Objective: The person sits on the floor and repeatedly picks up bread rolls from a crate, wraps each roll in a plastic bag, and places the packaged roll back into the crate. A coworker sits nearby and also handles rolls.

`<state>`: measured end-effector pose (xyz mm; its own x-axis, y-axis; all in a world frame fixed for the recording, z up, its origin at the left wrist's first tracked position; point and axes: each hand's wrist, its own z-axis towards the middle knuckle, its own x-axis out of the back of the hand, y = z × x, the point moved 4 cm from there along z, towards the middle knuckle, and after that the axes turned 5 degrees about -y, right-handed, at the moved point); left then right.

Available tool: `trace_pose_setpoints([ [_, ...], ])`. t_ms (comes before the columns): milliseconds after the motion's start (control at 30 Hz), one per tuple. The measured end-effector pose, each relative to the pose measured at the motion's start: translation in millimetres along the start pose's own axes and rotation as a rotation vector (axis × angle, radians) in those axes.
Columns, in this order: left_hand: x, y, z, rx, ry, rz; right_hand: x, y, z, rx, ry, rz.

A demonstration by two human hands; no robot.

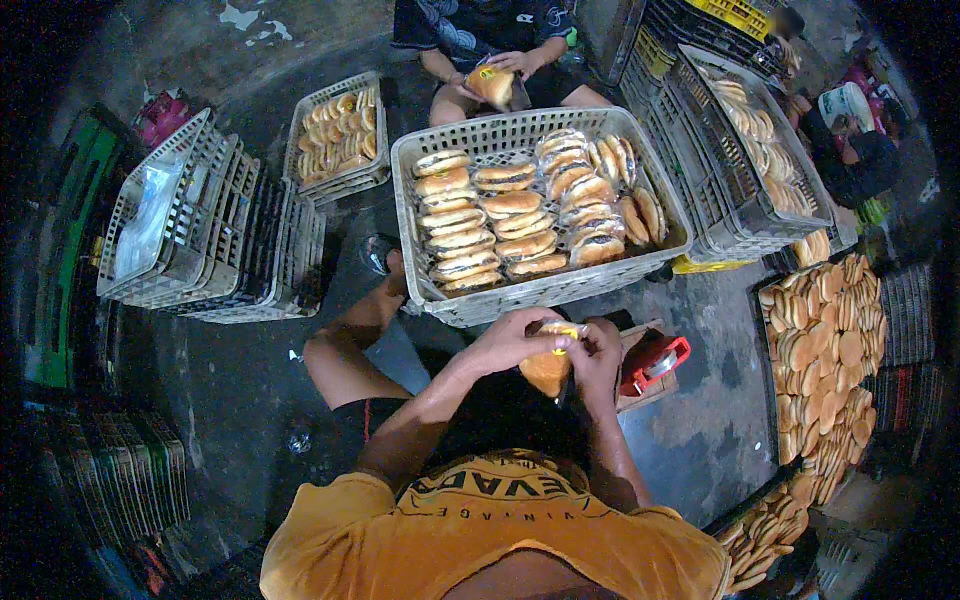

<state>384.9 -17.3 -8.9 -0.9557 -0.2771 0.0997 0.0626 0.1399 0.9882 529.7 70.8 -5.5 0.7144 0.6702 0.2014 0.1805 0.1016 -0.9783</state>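
Observation:
Between my two hands is a round bread bun (545, 373) in a clear plastic bag with yellow print. My left hand (504, 341) grips the gathered top of the bag, and my right hand (598, 352) pinches it from the other side. Just beyond my hands stands a large grey plastic crate (540, 289), holding rows of bagged buns (457, 240) with dark filling. To the right of my right hand, a red tape dispenser (658, 365) with a roll of clear tape sits on a small wooden stool (637, 401).
Opposite, a person (487, 37) holds another bagged bun (491, 82). Stacked crates (202, 225) stand on the left, with plastic bags in the top one. Another crate (304, 124) of buns is behind. Crates (742, 232) rise at right, near trays of unwrapped buns (821, 352).

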Motion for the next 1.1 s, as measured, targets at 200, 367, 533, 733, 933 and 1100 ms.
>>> trace_pose_setpoints([
  [200, 3.2, 11.3, 31.0, -0.090, 0.352, -0.083, 8.2, -33.7, 19.7, 0.173, 0.123, -0.413],
  [367, 12.3, 40.2, 107.8, -0.094, -0.396, 0.051, 44.6, 65.6, 48.6, -0.211, 0.139, 0.047],
  [533, 151.2, -32.6, 219.9, -0.005, 0.442, 1.073, 73.4, 94.9, 39.7, -0.188, 0.187, 0.264],
  [733, 202.9, -114.0, 283.8, 0.017, 0.192, 1.311, 64.8, 69.8, 78.4, 0.024, 0.206, 0.287],
  [933, 249.8, -29.7, 258.1, -0.081, 0.237, 0.947, -29.9, 3.5, 212.3, 0.566, -0.146, -0.325],
  [1100, 293.5, 16.2, 170.2, -0.219, 0.341, 0.038, -120.0, 35.9, 314.4, 0.553, -0.249, -1.009],
])
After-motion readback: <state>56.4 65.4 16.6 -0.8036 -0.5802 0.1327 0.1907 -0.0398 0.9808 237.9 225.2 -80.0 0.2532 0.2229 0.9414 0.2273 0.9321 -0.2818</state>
